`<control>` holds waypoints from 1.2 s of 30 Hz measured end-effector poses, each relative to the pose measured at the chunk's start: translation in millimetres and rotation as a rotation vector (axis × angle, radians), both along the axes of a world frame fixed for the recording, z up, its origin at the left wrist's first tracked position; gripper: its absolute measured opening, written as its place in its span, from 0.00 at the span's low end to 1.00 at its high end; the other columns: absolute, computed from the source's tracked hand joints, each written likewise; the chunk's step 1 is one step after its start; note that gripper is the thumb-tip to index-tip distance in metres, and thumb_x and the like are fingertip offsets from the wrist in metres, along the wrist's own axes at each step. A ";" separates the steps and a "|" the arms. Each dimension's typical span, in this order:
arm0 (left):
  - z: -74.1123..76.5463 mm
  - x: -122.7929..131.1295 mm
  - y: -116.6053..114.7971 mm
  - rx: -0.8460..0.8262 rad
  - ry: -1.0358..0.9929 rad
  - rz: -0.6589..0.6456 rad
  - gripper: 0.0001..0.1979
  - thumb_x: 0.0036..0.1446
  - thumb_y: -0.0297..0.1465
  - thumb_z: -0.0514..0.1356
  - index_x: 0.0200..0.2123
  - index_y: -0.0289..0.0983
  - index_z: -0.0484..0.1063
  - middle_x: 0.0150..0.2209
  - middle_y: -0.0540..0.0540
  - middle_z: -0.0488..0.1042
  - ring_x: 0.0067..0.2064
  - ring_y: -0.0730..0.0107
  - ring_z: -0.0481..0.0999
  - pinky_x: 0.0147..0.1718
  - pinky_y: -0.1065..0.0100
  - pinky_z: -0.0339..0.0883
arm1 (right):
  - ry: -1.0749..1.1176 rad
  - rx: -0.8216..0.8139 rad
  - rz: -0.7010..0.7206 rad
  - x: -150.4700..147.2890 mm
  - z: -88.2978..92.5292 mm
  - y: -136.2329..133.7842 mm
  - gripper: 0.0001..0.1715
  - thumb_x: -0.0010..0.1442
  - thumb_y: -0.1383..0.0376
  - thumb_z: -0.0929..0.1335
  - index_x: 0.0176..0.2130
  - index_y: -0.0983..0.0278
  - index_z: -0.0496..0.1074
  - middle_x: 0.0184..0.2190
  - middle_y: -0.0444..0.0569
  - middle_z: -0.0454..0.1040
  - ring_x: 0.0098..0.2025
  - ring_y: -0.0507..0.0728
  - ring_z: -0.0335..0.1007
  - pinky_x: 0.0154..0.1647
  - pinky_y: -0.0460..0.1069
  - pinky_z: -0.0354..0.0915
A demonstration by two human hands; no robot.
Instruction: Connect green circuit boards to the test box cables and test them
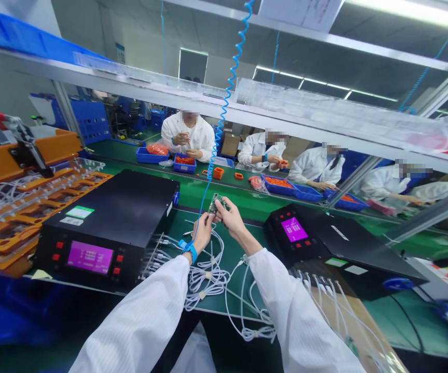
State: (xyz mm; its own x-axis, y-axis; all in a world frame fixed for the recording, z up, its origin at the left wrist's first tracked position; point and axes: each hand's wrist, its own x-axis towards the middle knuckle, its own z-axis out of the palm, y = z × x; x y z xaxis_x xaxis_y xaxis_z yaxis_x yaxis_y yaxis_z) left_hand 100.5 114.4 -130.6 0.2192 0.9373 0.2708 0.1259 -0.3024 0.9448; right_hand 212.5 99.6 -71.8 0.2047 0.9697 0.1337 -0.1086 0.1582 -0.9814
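Observation:
A small green circuit board (213,203) is held up over the green bench, between both of my hands. My left hand (203,230) grips its lower left edge, with a blue wrist strap (191,252) below. From the right, my right hand (229,217) pinches the board with thumb and fingers. Beneath my hands lie bundled white cables (208,280), some with bare plug ends. A coiled blue cord (229,88) hangs down from above toward my left wrist.
Black test boxes with lit purple screens stand at left (89,256) and right (294,229). An orange fixture (25,207) with a red-handled clamp is at far left. Across the green conveyor (193,191), several co-workers in white handle orange parts from blue bins (185,167).

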 end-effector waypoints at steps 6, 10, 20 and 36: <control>-1.9 -7.3 -5.1 0.004 0.050 -0.096 0.16 0.68 0.37 0.55 0.29 0.39 0.74 0.25 0.49 0.77 0.29 0.66 0.75 0.34 0.67 0.63 | 0.213 -0.197 0.100 26.7 -7.2 7.4 0.30 0.50 0.57 0.82 0.33 0.59 0.59 0.21 0.32 0.58 0.19 0.44 0.48 0.19 0.40 0.49; -1.6 -6.0 -2.7 -0.044 0.067 -0.109 0.14 0.67 0.35 0.56 0.29 0.38 0.75 0.24 0.48 0.77 0.30 0.64 0.77 0.36 0.67 0.64 | 0.247 -0.292 0.106 33.0 -15.7 12.7 0.25 0.57 0.60 0.79 0.34 0.59 0.59 0.20 0.31 0.56 0.19 0.44 0.47 0.19 0.39 0.50; -14.9 -4.5 -10.6 -0.291 0.039 -0.145 0.13 0.63 0.34 0.61 0.28 0.35 0.78 0.26 0.44 0.81 0.25 0.68 0.75 0.28 0.69 0.66 | 0.168 -0.429 -0.032 61.2 -6.6 36.8 0.25 0.65 0.60 0.74 0.30 0.58 0.54 0.19 0.32 0.54 0.18 0.46 0.49 0.18 0.40 0.53; 12.3 -25.4 -22.8 -0.226 -0.217 -0.019 0.14 0.67 0.38 0.60 0.46 0.33 0.76 0.35 0.44 0.80 0.31 0.69 0.78 0.32 0.70 0.71 | -0.036 -0.201 0.046 -9.2 -7.1 -31.6 0.31 0.47 0.51 0.82 0.44 0.63 0.74 0.20 0.35 0.67 0.21 0.46 0.59 0.19 0.42 0.55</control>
